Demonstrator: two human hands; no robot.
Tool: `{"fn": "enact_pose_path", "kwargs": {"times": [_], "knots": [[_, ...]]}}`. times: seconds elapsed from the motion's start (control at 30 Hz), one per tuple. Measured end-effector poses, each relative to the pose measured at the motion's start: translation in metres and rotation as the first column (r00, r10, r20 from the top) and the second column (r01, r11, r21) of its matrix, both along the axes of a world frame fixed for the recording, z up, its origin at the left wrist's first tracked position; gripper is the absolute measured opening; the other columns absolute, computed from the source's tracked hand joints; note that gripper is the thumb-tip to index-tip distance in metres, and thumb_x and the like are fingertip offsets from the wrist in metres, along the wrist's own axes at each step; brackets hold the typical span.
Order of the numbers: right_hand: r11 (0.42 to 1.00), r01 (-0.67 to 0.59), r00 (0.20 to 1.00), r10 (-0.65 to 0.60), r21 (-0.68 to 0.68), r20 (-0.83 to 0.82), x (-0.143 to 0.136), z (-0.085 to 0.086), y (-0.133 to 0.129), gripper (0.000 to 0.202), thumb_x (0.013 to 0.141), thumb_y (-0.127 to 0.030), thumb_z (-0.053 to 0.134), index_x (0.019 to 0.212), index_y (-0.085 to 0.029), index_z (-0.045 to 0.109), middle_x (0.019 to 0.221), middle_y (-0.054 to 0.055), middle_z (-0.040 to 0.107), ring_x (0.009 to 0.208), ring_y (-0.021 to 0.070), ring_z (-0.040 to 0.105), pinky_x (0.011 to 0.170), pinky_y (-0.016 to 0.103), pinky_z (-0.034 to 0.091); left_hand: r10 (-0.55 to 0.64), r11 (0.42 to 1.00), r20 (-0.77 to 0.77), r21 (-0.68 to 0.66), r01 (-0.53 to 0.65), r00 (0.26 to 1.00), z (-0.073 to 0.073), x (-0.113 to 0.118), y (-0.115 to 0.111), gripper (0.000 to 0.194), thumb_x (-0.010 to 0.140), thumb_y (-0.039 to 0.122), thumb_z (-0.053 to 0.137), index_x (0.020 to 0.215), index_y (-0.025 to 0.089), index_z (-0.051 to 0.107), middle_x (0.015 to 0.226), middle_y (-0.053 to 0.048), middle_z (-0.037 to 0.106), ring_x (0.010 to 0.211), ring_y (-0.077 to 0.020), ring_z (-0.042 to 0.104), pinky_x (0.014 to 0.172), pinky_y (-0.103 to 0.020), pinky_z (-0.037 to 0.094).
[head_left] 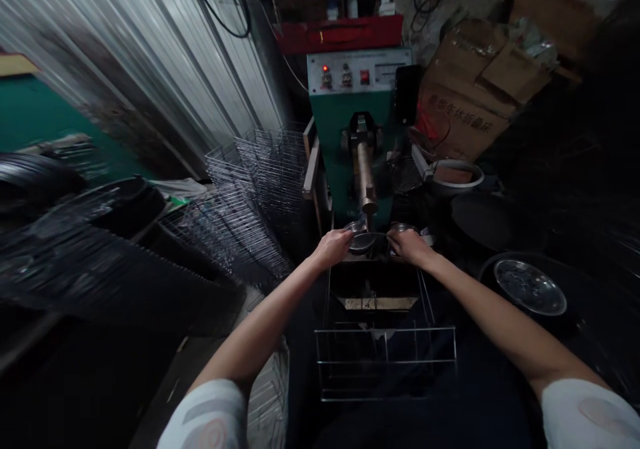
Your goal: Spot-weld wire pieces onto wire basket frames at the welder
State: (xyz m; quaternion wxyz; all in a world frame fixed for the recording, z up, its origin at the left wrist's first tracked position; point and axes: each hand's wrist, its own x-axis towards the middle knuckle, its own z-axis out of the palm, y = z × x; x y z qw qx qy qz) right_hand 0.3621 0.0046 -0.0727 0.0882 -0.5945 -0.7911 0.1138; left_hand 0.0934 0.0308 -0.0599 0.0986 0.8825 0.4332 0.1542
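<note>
My left hand point(334, 246) and my right hand point(410, 244) are closed in a pinch on either side of a green spot-welding machine's point(333, 122) lower end. Between my fingertips spans a thin curved wire point(374, 234), just under the machine's metal electrode arm point(365, 172). Small round metal dishes lie by the hands, one of them partly behind my left fingers. Nearer to my body, a rectangular wire rack point(385, 362) stands at my lap, below both wrists. The wire's ends are hidden in my fingers.
Stacked wire grid panels point(250, 202) lean at left of the machine. On the right are a metal dish holding small wire pieces point(530, 288), a round bowl point(457, 174) and a cardboard box point(470, 96). A phone point(408, 94) is at the machine's upper right.
</note>
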Motion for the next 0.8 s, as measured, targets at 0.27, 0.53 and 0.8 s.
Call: {"fn": "enact_pose_path", "kwargs": {"times": [0.27,0.53,0.8], "knots": [[1.000,-0.028,0.999,0.027,0.013,0.027,0.000,0.001,0.006,0.020,0.105,-0.027,0.054,0.110,-0.024,0.072,0.098,0.009,0.075,0.097,0.0239,0.070,0.080,0.025,0.046,-0.060,0.998,0.015,0.023,0.059,0.998,0.001,0.002,0.003,0.018,0.095,0.015,0.052,0.090,0.017,0.069,0.083,-0.007,0.071,0.077,-0.0181,0.067,0.071,-0.024,0.046],[0.999,-0.040,0.998,0.040,0.011,0.040,0.004,0.003,0.010,0.019,0.105,-0.029,0.055,0.105,-0.023,0.073,0.097,0.009,0.075,0.094,0.0227,0.070,0.079,0.024,0.045,-0.085,0.996,0.074,0.016,0.084,0.994,-0.005,0.005,0.012,0.018,0.092,0.013,0.054,0.081,0.015,0.068,0.074,-0.005,0.069,0.071,-0.0163,0.066,0.068,-0.023,0.044],[0.997,-0.083,0.996,0.083,0.004,0.041,0.007,0.004,0.018,0.021,0.105,-0.026,0.053,0.097,-0.021,0.072,0.096,0.008,0.074,0.090,0.0207,0.069,0.076,0.023,0.043,-0.045,0.999,0.112,-0.009,0.047,0.993,-0.006,0.006,0.017,0.018,0.088,0.012,0.056,0.076,0.014,0.070,0.064,-0.002,0.066,0.062,-0.0132,0.060,0.061,-0.021,0.038]]}}
